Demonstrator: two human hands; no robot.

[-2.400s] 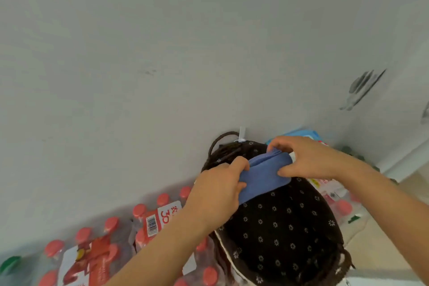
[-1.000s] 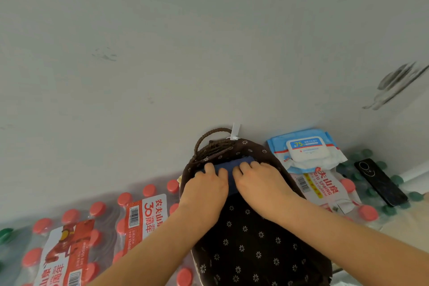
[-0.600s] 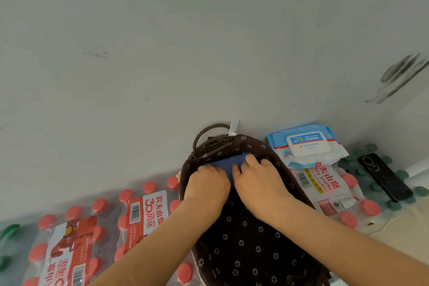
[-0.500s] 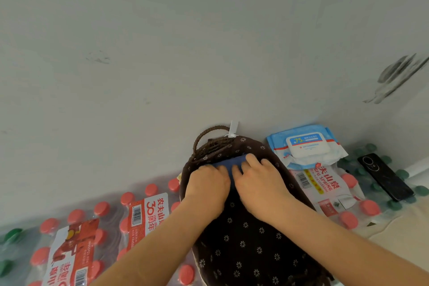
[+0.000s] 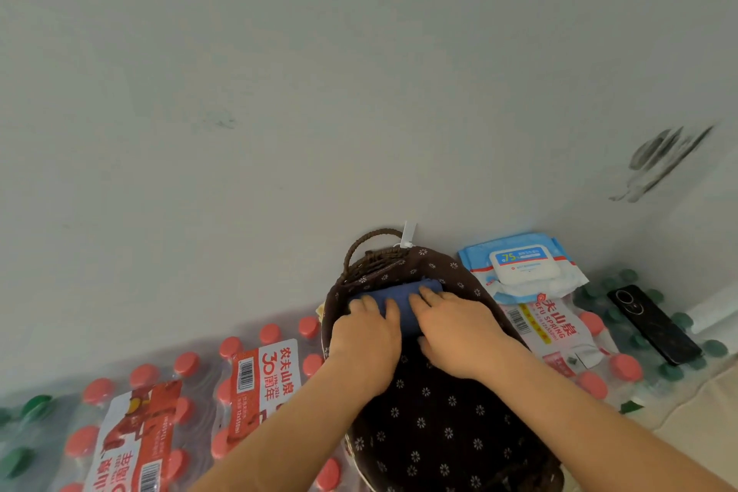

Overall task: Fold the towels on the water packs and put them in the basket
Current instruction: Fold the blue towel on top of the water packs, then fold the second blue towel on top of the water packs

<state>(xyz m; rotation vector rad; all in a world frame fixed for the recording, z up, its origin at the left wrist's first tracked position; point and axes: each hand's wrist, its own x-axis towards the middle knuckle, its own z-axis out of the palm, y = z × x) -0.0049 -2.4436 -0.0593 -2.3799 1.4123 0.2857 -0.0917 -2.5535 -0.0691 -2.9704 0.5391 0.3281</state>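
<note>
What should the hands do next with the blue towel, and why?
Probably lift both hands away. The folded blue towel already lies inside the basket at its far end, with the left hand and right hand resting flat on it, so it seems placed.

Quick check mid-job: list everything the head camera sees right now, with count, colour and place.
towel: one, blue, folded, at the far end inside the basket
basket: one, dark brown wicker with flowered lining, against the wall
water packs: several, clear wrap with red caps, under and either side of the basket; green caps at the edges
wipes pack: one, blue and white, right of the basket
phone: one, black, far right
wall: grey, behind
left hand: flat on the towel
right hand: flat on the towel
</note>
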